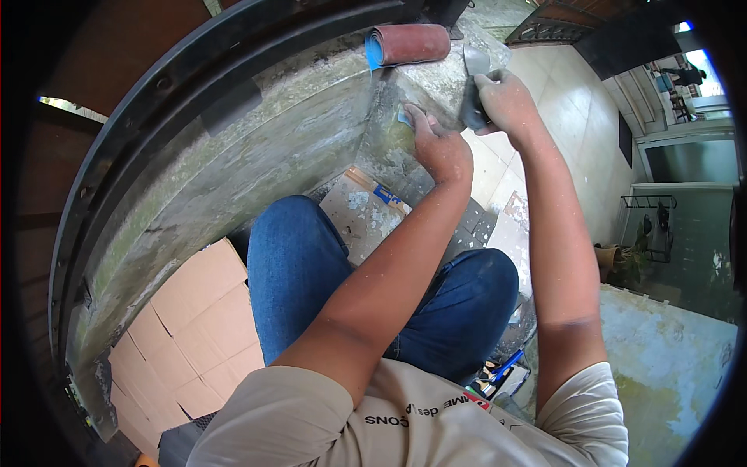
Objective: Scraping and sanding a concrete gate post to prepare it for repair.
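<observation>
My left hand (442, 149) is closed on a small piece of blue-backed sandpaper (404, 117), against the grey, worn end face of the low wall (389, 148). Only the blue edge shows past the fingers. A little to the right, my right hand (506, 103) grips the dark handle of a putty knife (471, 105). Its grey metal blade points away from me over the wall's top. On that top, just beyond my hands, lies a red-brown roll of sandpaper (412, 44) with a blue backing. Dust coats my fingers.
A dark curved metal rail (148, 109) runs along the wall at left. Flattened cardboard (194, 327) lies lower left. Chip-strewn sheets (350, 218) cover the floor between wall and knees. Tools (498, 377) sit by my right hip. A potted plant (615, 261) stands right.
</observation>
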### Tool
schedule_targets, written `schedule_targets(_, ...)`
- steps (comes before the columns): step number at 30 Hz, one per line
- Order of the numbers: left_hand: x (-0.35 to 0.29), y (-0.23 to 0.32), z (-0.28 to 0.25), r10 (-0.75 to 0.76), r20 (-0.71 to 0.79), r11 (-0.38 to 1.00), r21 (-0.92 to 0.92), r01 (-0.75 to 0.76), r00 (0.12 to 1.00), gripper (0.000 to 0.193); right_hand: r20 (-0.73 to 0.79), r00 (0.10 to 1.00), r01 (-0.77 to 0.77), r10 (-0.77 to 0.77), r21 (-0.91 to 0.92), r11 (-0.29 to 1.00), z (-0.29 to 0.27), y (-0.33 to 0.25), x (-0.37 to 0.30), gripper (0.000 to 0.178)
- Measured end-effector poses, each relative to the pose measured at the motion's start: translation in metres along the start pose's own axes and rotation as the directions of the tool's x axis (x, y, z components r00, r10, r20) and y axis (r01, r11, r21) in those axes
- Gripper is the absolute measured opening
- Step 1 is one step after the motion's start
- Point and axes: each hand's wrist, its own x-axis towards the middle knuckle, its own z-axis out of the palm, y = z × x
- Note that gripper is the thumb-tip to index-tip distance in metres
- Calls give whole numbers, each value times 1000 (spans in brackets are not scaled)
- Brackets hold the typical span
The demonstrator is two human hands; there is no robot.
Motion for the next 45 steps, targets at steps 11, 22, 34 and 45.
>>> schedule_targets(11,-16,13,-13,26,216,996,76,-43,976,49,-431,868,-28,-246,-538,842,-6,28,118,57)
schedule_targets(22,36,7,-33,-93,99,993,84,84,991,44,-377,924,-66,-59,-312,948,38,21,106,67)
schedule_targets(34,28,10,-26,188,51,974,122,-193,981,43,-390,918,-43,-75,-284,958,39,21,108,73)
schedule_targets(45,57,-44,-44,3,-91,900,434,37,996,27,-416,909,-51,-35,-196,979,45,16,104,69)
